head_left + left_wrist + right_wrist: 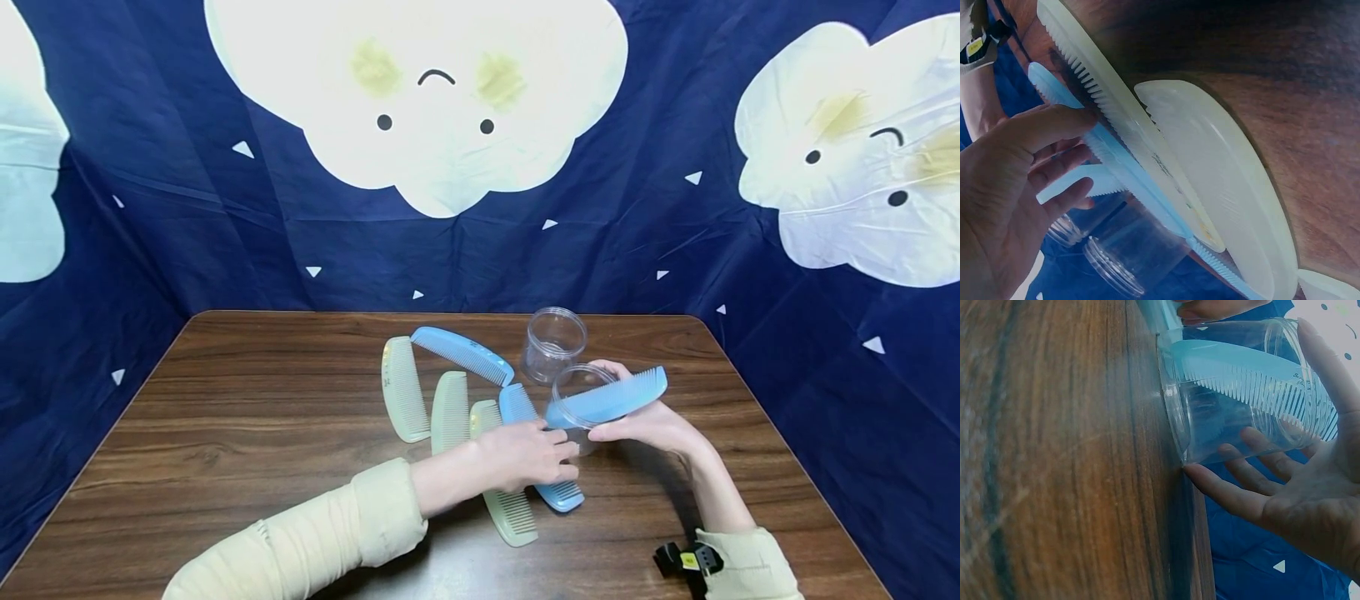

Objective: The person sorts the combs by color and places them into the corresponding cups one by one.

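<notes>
My right hand (648, 423) holds a clear plastic jar (1207, 406) round its side, the thumb by the rim in the right wrist view. A light blue comb (622, 397) stands tilted inside that jar, one end sticking out past the rim. Over the tabletop, my left hand (517, 457) reaches across a second blue comb (562, 497), which lies flat. Its thumb touches that comb's edge in the left wrist view, and the other fingers are loosely spread. Beside it lies a pale green comb (512, 517), partly covered by the left hand.
A second clear jar (555, 343) stands upright behind the held one. Left of the hands lie two more green combs, one upper (405, 392) and one nearer (450, 408). Another blue comb (465, 354) lies behind them. The wooden table (247, 400) ends at a dark blue curtain (360, 250).
</notes>
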Available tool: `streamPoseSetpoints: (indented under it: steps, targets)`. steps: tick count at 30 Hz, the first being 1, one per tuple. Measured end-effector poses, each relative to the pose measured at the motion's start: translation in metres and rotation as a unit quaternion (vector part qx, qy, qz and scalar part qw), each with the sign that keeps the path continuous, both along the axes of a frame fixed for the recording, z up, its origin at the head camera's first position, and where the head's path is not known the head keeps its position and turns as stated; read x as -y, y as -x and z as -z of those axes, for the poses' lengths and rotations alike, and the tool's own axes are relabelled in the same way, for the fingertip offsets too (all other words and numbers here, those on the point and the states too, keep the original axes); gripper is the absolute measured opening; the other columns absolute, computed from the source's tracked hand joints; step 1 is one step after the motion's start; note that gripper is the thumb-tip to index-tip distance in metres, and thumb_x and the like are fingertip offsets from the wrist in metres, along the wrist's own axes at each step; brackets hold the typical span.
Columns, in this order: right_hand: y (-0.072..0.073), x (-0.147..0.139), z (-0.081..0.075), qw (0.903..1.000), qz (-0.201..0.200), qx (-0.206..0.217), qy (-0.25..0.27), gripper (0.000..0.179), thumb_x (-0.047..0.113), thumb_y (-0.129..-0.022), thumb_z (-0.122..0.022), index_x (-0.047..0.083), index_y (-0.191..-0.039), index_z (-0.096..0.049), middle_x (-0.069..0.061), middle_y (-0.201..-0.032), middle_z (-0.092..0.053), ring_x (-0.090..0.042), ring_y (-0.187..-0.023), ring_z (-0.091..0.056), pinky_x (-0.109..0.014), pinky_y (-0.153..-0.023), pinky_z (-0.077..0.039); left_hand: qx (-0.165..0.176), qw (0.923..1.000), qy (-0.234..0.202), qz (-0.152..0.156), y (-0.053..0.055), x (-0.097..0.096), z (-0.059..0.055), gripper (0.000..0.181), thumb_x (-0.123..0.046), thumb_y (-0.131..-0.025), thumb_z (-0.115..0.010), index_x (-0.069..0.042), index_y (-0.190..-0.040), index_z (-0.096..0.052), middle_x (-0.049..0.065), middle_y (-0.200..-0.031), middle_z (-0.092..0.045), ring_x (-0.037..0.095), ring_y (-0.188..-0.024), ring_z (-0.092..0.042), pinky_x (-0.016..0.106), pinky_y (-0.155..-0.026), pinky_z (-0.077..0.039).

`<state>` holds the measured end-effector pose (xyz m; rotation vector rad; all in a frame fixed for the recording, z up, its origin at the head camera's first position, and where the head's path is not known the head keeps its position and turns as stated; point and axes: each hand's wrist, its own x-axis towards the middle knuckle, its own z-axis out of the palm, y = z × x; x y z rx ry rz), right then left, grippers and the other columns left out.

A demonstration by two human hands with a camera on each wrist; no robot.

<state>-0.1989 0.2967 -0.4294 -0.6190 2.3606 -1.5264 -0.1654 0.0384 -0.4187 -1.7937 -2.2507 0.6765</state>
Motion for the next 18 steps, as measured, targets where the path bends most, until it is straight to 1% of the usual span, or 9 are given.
streamPoseSetpoints:
  steps: [5,9,14,18]
  targets:
    - [0.000,0.000,0.000,1.0000,-0.003,-0.005,0.000,0.094,0.009,-0.081,-0.087,0.015,-0.156,-0.030,-0.022,-0.161,-0.036,-0.029,-0.142,-0.043,-0.012,-0.103,-0.041,0.002,0.9991,-0.040,0.012,0.002,0.006,-0.003,0.040,-0.025,-0.090,-0.075,-0.031,-0.126,-0.057,-0.011,-0.129,-0.059,0.009,-0.117,-0.059,0.024,-0.090,-0.054]
    - [0.001,0.000,0.001,0.9999,-0.007,-0.007,0.001,0.094,0.009,-0.081,-0.086,0.014,-0.156,-0.029,-0.023,-0.160,-0.035,-0.029,-0.140,-0.044,-0.012,-0.102,-0.042,-0.005,0.9976,-0.066,0.020,0.004,0.011,-0.005,0.038,-0.021,-0.090,-0.072,-0.029,-0.124,-0.056,-0.011,-0.124,-0.059,0.010,-0.111,-0.060,0.022,-0.086,-0.053]
    - [0.002,0.000,0.002,0.9999,-0.011,-0.008,0.005,0.094,0.007,-0.081,-0.086,0.013,-0.156,-0.029,-0.025,-0.159,-0.036,-0.030,-0.142,-0.043,-0.013,-0.102,-0.044,0.016,0.9952,-0.095,0.020,0.007,0.018,-0.009,0.042,-0.017,-0.090,-0.070,-0.026,-0.129,-0.055,-0.008,-0.121,-0.058,0.011,-0.109,-0.060,0.023,-0.086,-0.053]
    - [0.001,-0.001,0.001,0.9999,-0.009,-0.014,-0.002,0.095,0.008,-0.082,-0.086,0.012,-0.157,-0.029,-0.026,-0.160,-0.037,-0.034,-0.145,-0.042,-0.013,-0.103,-0.045,0.029,0.9917,-0.123,0.023,0.009,0.022,-0.013,0.041,-0.016,-0.092,-0.065,-0.024,-0.131,-0.053,-0.007,-0.122,-0.058,0.010,-0.109,-0.061,0.022,-0.086,-0.053]
